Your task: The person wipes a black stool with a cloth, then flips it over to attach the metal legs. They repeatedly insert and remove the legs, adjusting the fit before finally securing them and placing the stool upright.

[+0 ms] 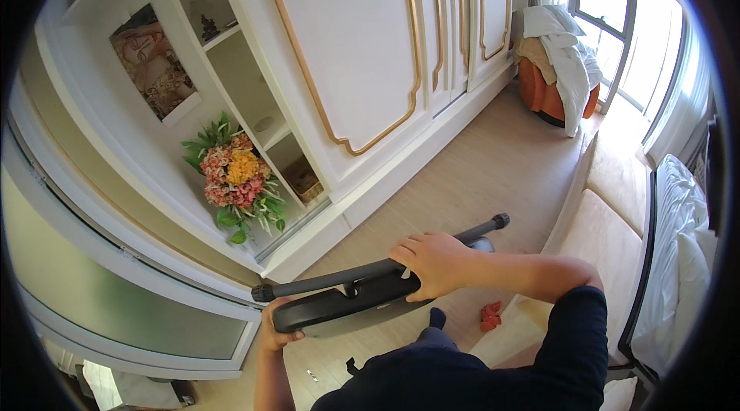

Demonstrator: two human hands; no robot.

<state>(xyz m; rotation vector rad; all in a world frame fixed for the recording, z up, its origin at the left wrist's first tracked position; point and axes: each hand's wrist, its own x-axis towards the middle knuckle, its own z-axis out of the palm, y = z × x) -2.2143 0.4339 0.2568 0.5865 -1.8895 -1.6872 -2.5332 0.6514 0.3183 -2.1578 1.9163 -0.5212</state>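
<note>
Between my hands is a long black piece of equipment [327,313] with a rounded, smooth body; I cannot tell its exact kind. Along its far side runs a straight dark grey tube [327,280] with a ribbed black cap at each end. My left hand [276,326] grips the left end of the black body, thumb on the near side and fingers beneath. Reaching over the top, my right hand [433,263] has its fingers across the tube and its thumb on the near edge of the body. The underside is mostly hidden.
Beyond it stands a white wardrobe [339,48] with gold trim and shelves holding a flower arrangement [237,172]. A frosted glass door [116,288] is at left, a bed [671,257] at right. A red crumpled item [490,317] lies by my foot; an orange chair [539,95] holds bedding.
</note>
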